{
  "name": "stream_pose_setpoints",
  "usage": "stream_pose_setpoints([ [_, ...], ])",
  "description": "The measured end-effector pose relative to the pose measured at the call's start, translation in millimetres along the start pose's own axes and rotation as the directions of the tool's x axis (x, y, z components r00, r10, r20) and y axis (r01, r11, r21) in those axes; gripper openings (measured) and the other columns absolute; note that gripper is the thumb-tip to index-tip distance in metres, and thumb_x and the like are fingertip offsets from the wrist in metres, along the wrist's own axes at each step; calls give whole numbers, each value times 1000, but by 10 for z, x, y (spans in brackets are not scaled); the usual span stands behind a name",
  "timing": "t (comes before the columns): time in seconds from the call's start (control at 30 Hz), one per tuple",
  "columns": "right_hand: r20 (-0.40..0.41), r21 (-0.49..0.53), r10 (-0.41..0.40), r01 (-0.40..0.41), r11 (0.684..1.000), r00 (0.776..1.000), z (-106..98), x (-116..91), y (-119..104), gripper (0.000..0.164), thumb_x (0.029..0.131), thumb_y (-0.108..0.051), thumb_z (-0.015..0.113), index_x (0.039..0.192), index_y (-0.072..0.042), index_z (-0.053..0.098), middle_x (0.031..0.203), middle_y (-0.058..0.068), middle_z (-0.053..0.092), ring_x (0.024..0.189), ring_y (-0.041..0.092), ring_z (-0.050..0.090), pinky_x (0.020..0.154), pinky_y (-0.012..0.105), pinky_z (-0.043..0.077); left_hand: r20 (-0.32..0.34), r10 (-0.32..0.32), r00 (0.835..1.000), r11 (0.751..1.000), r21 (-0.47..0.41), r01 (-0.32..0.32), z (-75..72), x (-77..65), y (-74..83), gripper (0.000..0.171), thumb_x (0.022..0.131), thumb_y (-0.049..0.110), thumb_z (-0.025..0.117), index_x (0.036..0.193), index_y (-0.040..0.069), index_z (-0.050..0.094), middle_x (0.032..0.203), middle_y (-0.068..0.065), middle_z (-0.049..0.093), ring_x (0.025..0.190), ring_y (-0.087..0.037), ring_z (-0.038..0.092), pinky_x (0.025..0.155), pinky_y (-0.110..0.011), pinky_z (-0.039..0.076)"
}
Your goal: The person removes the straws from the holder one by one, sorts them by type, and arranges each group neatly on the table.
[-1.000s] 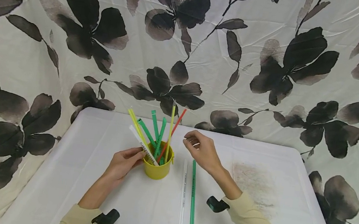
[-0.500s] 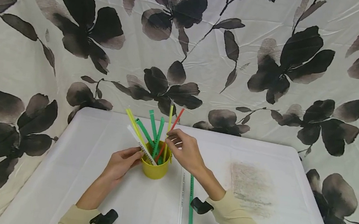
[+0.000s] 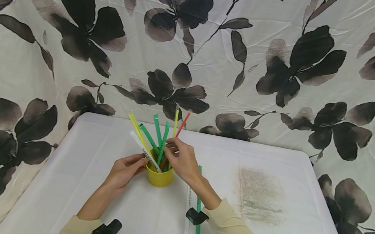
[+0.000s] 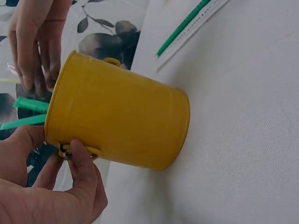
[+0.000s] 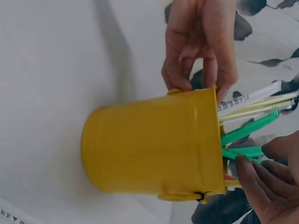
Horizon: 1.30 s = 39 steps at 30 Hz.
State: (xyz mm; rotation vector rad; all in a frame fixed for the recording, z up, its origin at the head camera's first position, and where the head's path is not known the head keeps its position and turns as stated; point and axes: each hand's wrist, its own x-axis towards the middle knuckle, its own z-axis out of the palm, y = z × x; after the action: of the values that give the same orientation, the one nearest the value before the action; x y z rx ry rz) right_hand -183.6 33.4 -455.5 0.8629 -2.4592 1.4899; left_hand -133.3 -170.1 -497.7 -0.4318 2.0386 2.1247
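A small yellow metal bucket (image 3: 159,178) stands upright on the table with several long thin sticks in it: green (image 3: 158,128), yellow (image 3: 136,127), red (image 3: 183,125) and a white one with printed letters (image 3: 145,150). My left hand (image 3: 127,170) grips the bucket at its rim and side ring, thumb and fingers on either side in the left wrist view. At the mouth of the bucket is my right hand (image 3: 183,162), its thumb and fingers apart around the green sticks in the right wrist view. Contact with a stick is hard to tell.
A white stick (image 3: 187,216) and a green stick (image 3: 198,229) lie side by side on the white table (image 3: 145,222), partly under the right wrist. A brownish smudge (image 3: 259,195) marks the right side. Flower-printed cloth (image 3: 181,53) hangs behind the table.
My right hand has moved left, from beyond the bucket's right side to among the sticks at its mouth. The left hand has kept its hold on the bucket.
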Motion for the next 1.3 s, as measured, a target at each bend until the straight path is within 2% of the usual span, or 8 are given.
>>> stream_pose_setpoints([
  [0.13,-35,-19,31,-31,999,999,27,3,14,20,99,0,64,116,11,66,104,20,75,91,28,75,78,26,64,7,-1,1000,1000,9,1,-3,3,1,46,103,17,65,143,-4,56,145,-20,54,110,-10,66,98,-21,56],
  [0.27,-29,-33,61,-62,998,998,66,13,2,21,99,0,63,117,11,66,106,21,75,91,29,75,77,26,65,6,-1,1000,1000,8,1,-1,-7,4,46,103,16,65,143,-4,55,146,-20,53,111,-11,66,98,-22,56],
  [0.43,-33,-102,89,-91,991,996,147,41,-39,24,98,1,64,120,12,65,105,22,75,91,28,76,74,26,65,0,-6,1000,1000,9,6,-1,-4,8,45,103,16,64,143,-4,56,145,-20,53,111,-11,66,98,-21,56],
  [0.67,-73,-119,148,-156,981,986,280,87,-80,30,98,-4,68,123,13,64,100,20,76,87,24,76,67,19,62,1,-7,1000,1000,19,7,-4,-8,9,45,103,17,64,143,-3,56,145,-19,52,114,-13,65,98,-21,56],
  [0.83,-123,-134,166,-182,974,979,348,118,-75,22,96,-4,71,113,10,69,95,19,77,82,24,77,61,17,61,-6,-8,1000,1000,16,8,-5,-12,0,46,103,17,64,144,-3,55,145,-20,53,113,-13,65,99,-22,55],
  [0.93,-152,-165,147,-172,971,977,344,114,-76,14,95,-4,72,105,6,72,91,17,77,79,22,76,58,16,59,-10,-11,1000,1000,7,11,1,-16,-2,46,103,16,64,143,-4,55,144,-20,53,110,-11,66,99,-23,56],
  [1.07,-187,-188,110,-146,971,976,305,91,-86,11,95,-6,73,102,2,73,90,13,78,78,21,76,60,20,61,-18,-8,1000,1000,3,8,4,-10,-3,46,103,16,65,143,-4,56,143,-20,55,107,-9,67,97,-21,56],
  [1.3,-213,-86,48,-68,994,976,172,59,-104,9,95,-3,70,103,1,70,91,12,77,81,22,75,69,22,63,-18,-2,1000,1000,17,2,10,-15,7,47,102,19,65,143,-3,56,144,-20,54,111,-13,66,98,-22,56],
])
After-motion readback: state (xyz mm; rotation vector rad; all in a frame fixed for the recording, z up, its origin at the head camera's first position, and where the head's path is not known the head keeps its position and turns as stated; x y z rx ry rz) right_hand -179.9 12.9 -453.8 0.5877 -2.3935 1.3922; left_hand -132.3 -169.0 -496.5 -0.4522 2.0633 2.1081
